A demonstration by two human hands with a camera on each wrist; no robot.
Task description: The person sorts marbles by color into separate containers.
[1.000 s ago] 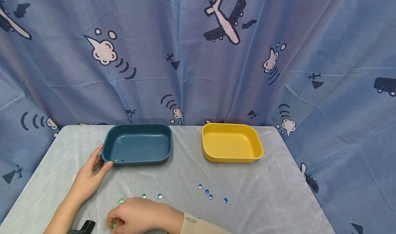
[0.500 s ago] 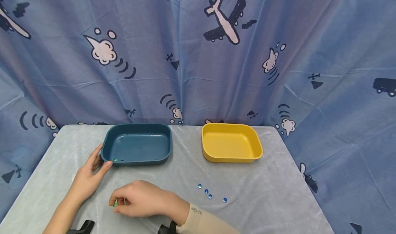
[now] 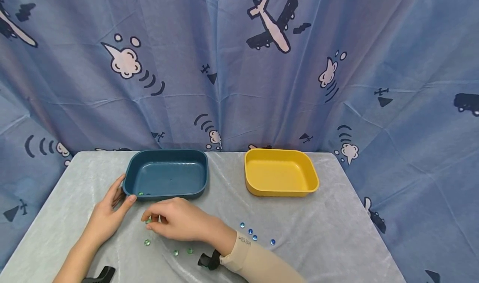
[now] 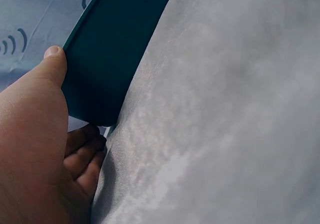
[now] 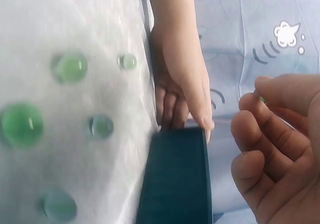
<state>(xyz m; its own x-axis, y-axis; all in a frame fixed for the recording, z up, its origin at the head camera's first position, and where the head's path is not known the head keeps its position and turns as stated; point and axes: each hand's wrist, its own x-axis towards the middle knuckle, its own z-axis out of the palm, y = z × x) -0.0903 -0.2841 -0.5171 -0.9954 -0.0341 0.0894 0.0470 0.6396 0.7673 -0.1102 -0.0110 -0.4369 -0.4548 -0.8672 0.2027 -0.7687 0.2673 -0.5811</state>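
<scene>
My right hand [image 3: 179, 220] pinches a green glass marble [image 3: 148, 220] between thumb and index finger, just above the table in front of the blue tray [image 3: 170, 174]. In the right wrist view only a sliver of that marble [image 5: 263, 99] shows between the fingertips. My left hand [image 3: 108, 213] holds the tray's near left corner, thumb at the front rim and fingers against the left side; the left wrist view shows the thumb on the tray wall [image 4: 107, 53]. One green marble [image 3: 140, 193] is visible inside the tray by its front wall, the rest there hidden. Several green marbles [image 5: 22, 125] lie on the cloth.
A yellow tray [image 3: 281, 173] stands at the back right. Several blue marbles [image 3: 250, 231] lie on the grey cloth [image 3: 322, 233] in front of it. A patterned blue curtain [image 3: 232, 67] hangs behind the table. Each wrist wears a black device [image 3: 209, 260].
My right hand has picked up the green marble from near the table's front and carried it up and forward toward the blue tray. The left hand stays put.
</scene>
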